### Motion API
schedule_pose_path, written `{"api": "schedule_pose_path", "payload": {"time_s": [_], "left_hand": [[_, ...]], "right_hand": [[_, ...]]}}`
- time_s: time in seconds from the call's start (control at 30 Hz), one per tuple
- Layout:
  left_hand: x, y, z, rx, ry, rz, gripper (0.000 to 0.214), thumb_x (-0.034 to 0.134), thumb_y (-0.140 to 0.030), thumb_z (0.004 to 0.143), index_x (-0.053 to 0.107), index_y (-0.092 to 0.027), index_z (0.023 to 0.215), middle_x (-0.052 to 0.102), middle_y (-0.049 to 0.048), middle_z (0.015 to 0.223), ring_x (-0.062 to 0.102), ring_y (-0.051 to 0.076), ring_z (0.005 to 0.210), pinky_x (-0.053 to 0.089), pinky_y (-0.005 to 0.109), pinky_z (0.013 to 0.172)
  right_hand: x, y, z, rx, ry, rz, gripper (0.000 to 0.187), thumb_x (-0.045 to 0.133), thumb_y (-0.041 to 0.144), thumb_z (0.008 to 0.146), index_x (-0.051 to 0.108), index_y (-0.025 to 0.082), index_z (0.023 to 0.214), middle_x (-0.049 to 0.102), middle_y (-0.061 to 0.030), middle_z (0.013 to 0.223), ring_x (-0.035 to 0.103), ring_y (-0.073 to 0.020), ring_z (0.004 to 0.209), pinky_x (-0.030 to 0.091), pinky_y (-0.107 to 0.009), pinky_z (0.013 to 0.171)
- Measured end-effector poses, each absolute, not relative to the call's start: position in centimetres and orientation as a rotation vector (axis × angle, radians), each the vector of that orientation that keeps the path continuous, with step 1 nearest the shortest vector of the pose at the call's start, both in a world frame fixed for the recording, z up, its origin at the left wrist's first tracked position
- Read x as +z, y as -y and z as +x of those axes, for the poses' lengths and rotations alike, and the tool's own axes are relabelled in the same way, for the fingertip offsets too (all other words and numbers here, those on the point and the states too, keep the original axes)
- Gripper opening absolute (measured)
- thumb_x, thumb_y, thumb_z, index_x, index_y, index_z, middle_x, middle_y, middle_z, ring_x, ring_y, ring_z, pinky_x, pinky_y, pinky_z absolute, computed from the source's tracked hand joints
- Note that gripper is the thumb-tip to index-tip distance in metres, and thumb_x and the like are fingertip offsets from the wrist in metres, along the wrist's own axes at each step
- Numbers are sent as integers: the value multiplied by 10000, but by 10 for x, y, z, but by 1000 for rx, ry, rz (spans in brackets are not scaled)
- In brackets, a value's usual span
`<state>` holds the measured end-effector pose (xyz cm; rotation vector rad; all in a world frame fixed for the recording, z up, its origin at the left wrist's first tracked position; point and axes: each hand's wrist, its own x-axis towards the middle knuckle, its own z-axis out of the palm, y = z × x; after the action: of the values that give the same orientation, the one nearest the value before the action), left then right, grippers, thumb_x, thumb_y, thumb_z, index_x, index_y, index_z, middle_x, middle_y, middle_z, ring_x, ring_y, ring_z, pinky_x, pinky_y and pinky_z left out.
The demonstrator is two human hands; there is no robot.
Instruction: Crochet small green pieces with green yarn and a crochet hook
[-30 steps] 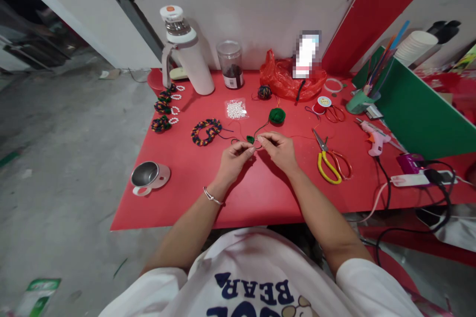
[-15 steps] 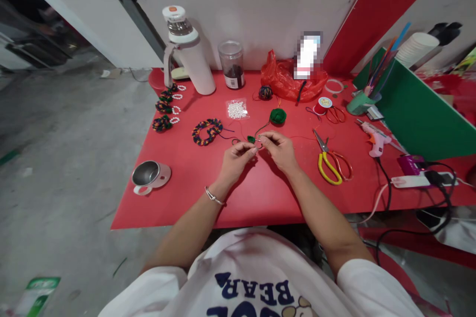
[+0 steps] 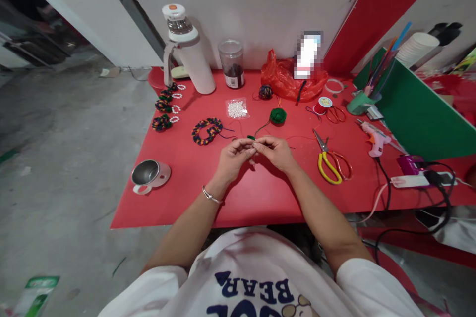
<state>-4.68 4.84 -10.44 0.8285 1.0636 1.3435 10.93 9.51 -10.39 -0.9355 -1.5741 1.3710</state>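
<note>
1. The green crocheted piece is pinched in the left hand's grip, seemingly for steadiness; the right hand's grip is closed against it, contents hidden.
2. Toward the bench's back edge, the green yarn ball is placed, probably for free feeding.
3. Near the left edge, the mug is set, likely avoiding spills.

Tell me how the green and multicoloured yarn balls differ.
The green yarn ball is one colour; the multicoloured yarn ball mixes several. The green ball looks larger and lies farther from the red bag than the multicoloured ball. Both rest on the red table.
</note>
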Motion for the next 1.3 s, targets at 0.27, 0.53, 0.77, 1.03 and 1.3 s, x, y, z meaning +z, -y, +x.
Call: {"api": "schedule_pose_path", "payload": {"time_s": [0.27,0.53,0.77,1.03,1.3], "left_hand": [[-104,-49,-50,1356,-1065,744,498,932,-394,603,711,-145,973,722,33,717,694,166,576,586,266,461],[-104,-52,-51,1338,-1162,736,497,865,-592,673,662,-146,751,636,-2,560,486,85,351,394,219,315],[-107,-53,-52,1294,-1249,952,554,778,-700,742,635,-171,667,494,-39,468,431,76,397,344,217,391],[-107,-52,-59,1294,-1295,1047,323,805,-468,757,689,-178,672,513,-25,507,425,92,468,335,229,461],[-104,-51,-61,1327,-1310,1078,96,742,-265,738,703,-182,711,628,7,634,506,118,575,419,243,563]], "right_hand": [[-103,-93,106,1536,1441,-1026,293,767,483,784,783,201,861,697,7,692,543,-109,568,459,-243,538],[-110,-94,106,1092,1672,-1012,189,700,386,897,810,236,867,743,-30,794,661,-163,732,537,-302,719],[-117,-92,111,757,2016,-870,216,605,314,999,818,281,1014,771,-64,965,684,-194,897,521,-335,851],[-118,-95,113,781,2032,-837,207,626,355,999,821,299,1041,773,-58,978,687,-192,900,528,-328,848],[-115,-94,111,864,1972,-876,173,668,327,964,831,286,1005,778,-47,933,694,-178,850,527,-309,810]]}}
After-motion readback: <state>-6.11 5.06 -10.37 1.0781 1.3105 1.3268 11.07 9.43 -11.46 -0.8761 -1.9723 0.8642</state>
